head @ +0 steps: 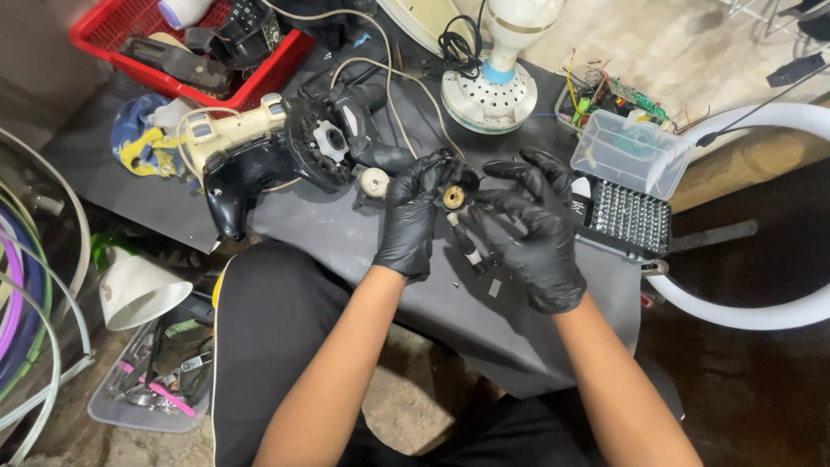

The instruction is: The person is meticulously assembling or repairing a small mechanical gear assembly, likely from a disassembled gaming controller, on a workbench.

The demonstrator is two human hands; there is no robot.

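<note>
Brass-coloured round fitting (453, 197) sits pinched at mid-table in the curled left hand (411, 220), lifted off the dark table (346, 246) for inspection, while the right hand (532, 233) steadies it with half-spread fingers.

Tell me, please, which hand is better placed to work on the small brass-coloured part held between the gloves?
Probably the right hand. The left hand already grips the brass-coloured part from its side, steadying it, while the right hand's fingers spread open beside it, seemingly holding nothing, so they look free to turn or pull.

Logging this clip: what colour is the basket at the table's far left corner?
Red basket, clearest in the head view.
</note>
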